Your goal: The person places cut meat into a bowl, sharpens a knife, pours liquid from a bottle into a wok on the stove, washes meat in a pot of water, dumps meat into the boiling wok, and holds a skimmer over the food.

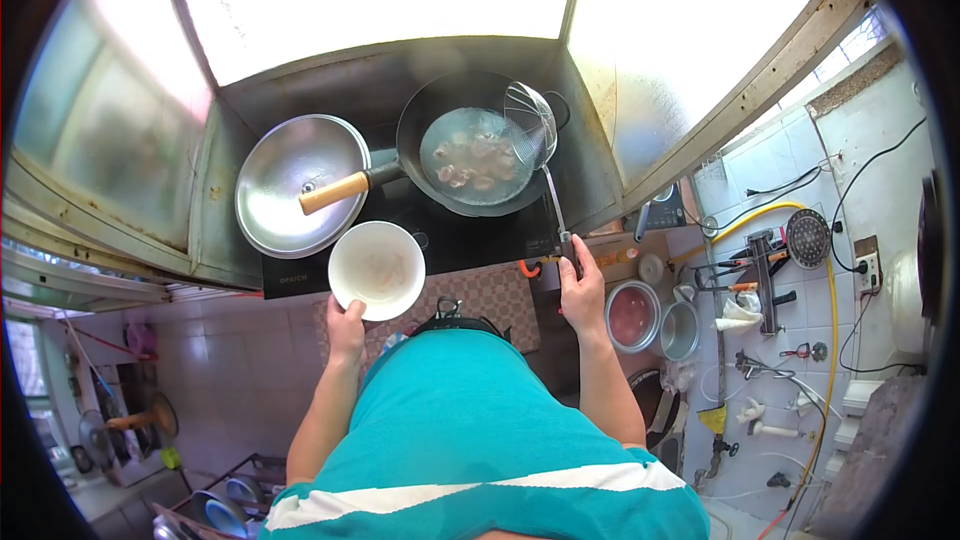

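Note:
My left hand holds a white bowl by its near rim; the bowl looks empty apart from faint marks inside. My right hand is closed round the dark handle of a wire skimmer. The skimmer's mesh head rests at the right side of a dark wok, partly over its rim. Pale pieces of meat lie in cloudy liquid inside the wok. The wok stands on a black cooktop, its wooden handle pointing left over a metal lid.
Metal and frosted panels surround the cooktop. Right of my right hand are a pot with reddish contents and a metal pot. A yellow hose and cables run along the right wall. A dish rack stands at the lower left.

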A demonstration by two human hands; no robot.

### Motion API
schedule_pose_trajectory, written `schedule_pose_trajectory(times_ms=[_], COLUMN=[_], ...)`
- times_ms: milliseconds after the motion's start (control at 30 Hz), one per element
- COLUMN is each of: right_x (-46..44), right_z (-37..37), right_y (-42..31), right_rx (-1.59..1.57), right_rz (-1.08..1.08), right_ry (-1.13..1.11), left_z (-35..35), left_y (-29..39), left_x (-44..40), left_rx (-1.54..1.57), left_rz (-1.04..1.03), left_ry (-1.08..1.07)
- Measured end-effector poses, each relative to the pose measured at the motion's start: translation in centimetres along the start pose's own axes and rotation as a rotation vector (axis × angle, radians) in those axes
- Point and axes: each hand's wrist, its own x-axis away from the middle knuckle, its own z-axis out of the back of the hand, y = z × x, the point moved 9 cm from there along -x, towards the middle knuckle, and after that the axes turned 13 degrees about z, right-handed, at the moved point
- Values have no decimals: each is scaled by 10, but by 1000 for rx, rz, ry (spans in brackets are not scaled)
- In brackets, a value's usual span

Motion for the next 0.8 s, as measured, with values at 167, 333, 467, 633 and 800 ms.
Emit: schedule_pose_trajectory(times_ms=[167, 333, 467, 633, 800], right_x=[1, 0, 0, 0, 0], right_z=[-1, -2, -1, -1, -1], right_y=[6, 7, 8, 5, 6], right_rx=[4, 47, 56, 54, 34], right_rz=[4, 79, 76, 70, 36], right_ry=[-4, -5, -3, -2, -8], left_z=[1, 0, 1, 0, 1], left_y=[-2, -3, -3, -2, -3], left_x=[-1, -2, -2, 1, -2], left_rx=[-7, 8, 3, 9, 6], left_rz=[7, 4, 7, 6, 0], left_ry=[7, -5, 2, 9, 4])
